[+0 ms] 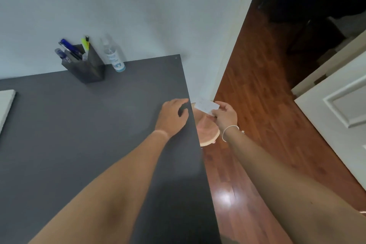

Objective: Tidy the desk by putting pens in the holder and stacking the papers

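Note:
A dark mesh pen holder point(87, 67) stands at the back of the dark grey desk point(79, 134), with several pens and a yellow highlighter point(85, 44) upright in it. My left hand point(172, 118) rests near the desk's right edge, fingers curled loosely, nothing held. Just past that edge my right hand point(224, 116) pinches a small white paper slip point(207, 106) above a round wooden stool point(208, 131). A white stack of papers point(6, 105) shows at the left border of the desk.
A clear spray bottle point(114, 57) stands beside the pen holder against the white wall. Right of the desk lies reddish wood floor point(257, 105), with a white door point(340, 117) at the far right and a dark room beyond.

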A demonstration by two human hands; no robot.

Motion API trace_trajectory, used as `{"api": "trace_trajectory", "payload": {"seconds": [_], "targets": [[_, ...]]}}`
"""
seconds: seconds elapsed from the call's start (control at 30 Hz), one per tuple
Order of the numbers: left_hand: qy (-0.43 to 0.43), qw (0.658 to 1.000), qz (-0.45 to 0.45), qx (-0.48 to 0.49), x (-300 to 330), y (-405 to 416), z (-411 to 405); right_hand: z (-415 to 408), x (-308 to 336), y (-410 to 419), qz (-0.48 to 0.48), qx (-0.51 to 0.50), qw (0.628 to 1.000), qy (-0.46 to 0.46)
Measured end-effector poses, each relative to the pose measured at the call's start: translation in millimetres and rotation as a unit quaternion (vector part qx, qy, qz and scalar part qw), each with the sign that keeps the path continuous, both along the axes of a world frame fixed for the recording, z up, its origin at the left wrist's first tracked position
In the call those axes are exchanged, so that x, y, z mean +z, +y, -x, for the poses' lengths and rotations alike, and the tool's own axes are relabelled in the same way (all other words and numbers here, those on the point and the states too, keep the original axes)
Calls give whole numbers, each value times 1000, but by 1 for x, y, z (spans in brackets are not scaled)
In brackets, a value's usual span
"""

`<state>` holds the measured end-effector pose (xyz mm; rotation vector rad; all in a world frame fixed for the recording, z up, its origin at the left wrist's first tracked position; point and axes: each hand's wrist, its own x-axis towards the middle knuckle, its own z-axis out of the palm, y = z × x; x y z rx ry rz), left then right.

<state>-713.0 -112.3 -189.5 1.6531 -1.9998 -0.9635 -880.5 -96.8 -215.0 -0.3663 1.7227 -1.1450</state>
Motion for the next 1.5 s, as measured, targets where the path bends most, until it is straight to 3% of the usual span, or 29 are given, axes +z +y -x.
{"api": "trace_trajectory", "payload": {"seconds": [0.23, 0.4, 0.73, 1.3, 1.5], "targets": [[-168, 982, 38, -82, -18, -6, 17, 21, -31, -20, -27, 7, 999, 17], [-220, 969, 72, -89, -28, -12, 18, 20, -60, -43, -64, 14, 998, 0], [-217, 968, 101, -72, -34, -14, 20, 12, -119, -74, -157, 50, 986, 32], [-216, 968, 111, -56, -34, -15, 23, 12, -161, -91, -159, 40, 986, 15], [-211, 970, 103, -59, -32, -15, 23, 13, -171, -87, -206, 73, 976, 22]]}}
